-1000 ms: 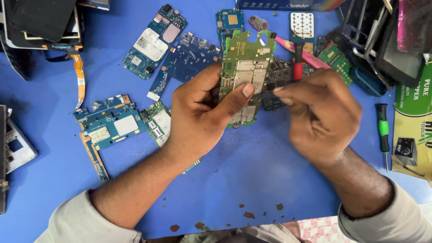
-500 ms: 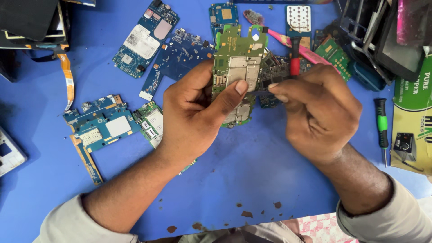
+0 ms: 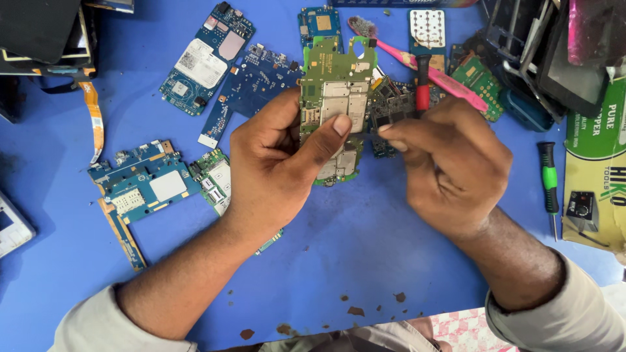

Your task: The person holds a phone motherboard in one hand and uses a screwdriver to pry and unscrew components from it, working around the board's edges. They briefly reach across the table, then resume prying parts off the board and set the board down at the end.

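My left hand holds a green phone circuit board upright over the blue mat, with the thumb pressed across its metal shields. My right hand is closed around a small red-handled tool. The handle sticks up above the fingers. The fingertips sit at the board's right edge, and the tool's tip is hidden behind them. A dark circuit board lies just behind the two hands.
Several blue circuit boards lie on the blue mat to the left. A pink toothbrush, a green-handled screwdriver, dark phone frames and a green package lie at the right.
The view has drifted slightly, so the boards sit a little further left. Both hands keep the same hold on the green board and the red tool.
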The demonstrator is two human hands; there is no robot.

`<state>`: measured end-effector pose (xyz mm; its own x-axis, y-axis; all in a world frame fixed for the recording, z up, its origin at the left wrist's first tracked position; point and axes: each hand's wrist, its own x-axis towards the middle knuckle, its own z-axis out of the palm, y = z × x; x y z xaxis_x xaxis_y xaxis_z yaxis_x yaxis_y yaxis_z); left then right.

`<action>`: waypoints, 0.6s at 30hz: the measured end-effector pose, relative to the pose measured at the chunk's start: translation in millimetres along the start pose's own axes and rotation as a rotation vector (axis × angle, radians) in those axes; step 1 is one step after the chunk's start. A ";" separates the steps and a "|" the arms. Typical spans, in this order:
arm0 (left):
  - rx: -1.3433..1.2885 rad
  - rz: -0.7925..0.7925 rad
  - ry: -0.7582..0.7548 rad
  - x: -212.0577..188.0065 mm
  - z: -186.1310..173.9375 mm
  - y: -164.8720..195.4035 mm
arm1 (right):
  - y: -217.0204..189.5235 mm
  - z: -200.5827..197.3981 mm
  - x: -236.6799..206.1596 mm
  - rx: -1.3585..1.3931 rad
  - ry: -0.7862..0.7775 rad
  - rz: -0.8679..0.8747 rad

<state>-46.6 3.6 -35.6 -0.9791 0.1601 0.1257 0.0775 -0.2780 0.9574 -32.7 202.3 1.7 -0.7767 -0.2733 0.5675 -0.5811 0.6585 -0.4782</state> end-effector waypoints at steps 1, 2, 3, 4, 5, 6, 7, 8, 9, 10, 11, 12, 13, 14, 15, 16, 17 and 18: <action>0.003 -0.002 0.001 -0.1 -0.1 -0.1 | 0.0 0.2 -0.3 -0.002 -0.005 -0.011; -0.007 -0.001 -0.001 0.0 -0.3 -0.1 | 0.5 0.0 -0.2 -0.007 0.001 -0.015; -0.018 -0.001 -0.003 0.2 -0.5 0.0 | 0.8 -0.1 -0.3 -0.012 0.008 -0.018; -0.029 -0.003 -0.005 0.4 -0.7 0.0 | 0.9 -0.1 -0.4 -0.017 0.014 -0.020; -0.030 0.001 -0.006 0.4 -0.8 0.0 | 1.0 0.0 -0.4 -0.001 0.013 -0.008; -0.032 0.005 -0.007 0.3 -0.7 0.0 | 1.2 0.3 -0.3 0.014 0.011 0.003; -0.034 0.009 -0.008 0.4 -0.7 -0.1 | 1.1 0.4 -0.2 0.017 0.012 0.001; -0.036 0.002 -0.008 0.6 -0.6 -0.2 | 0.8 0.5 -0.2 0.019 0.012 -0.002; -0.037 -0.004 -0.007 1.0 -0.6 -0.2 | -0.3 1.1 -0.6 0.010 0.013 -0.019; -0.037 -0.012 -0.006 1.3 -0.6 -0.2 | -0.8 1.3 -0.5 0.002 0.016 -0.034; -0.039 -0.012 -0.008 1.5 -0.7 -0.2 | -0.8 1.2 0.0 0.000 0.019 -0.020; -0.042 -0.014 -0.009 1.5 -0.7 -0.2 | -0.7 0.3 0.6 -0.002 0.021 -0.005; -0.047 -0.015 -0.011 1.5 -0.6 -0.4 | -1.1 0.0 0.8 -0.001 0.019 -0.001; -0.059 -0.016 -0.011 1.5 -0.5 -0.6 | -1.5 -0.3 1.0 0.000 0.017 0.002; -0.070 -0.014 -0.012 1.4 -0.3 -0.9 | -2.4 0.4 0.6 0.005 0.013 -0.007; -0.081 -0.012 -0.013 1.5 -0.3 -1.0 | -2.6 0.3 0.6 0.011 0.010 -0.017; -0.070 -0.016 -0.012 1.5 -0.3 -0.9 | -2.7 -0.4 0.6 -0.004 0.012 -0.022; -0.059 -0.020 -0.013 1.7 -0.4 -0.5 | -2.5 -1.3 0.7 -0.019 0.014 -0.026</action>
<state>-48.4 3.6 -36.0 -0.9778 0.1782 0.1106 0.0464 -0.3304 0.9427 -31.5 201.3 4.1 -0.7575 -0.2808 0.5894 -0.5965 0.6646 -0.4500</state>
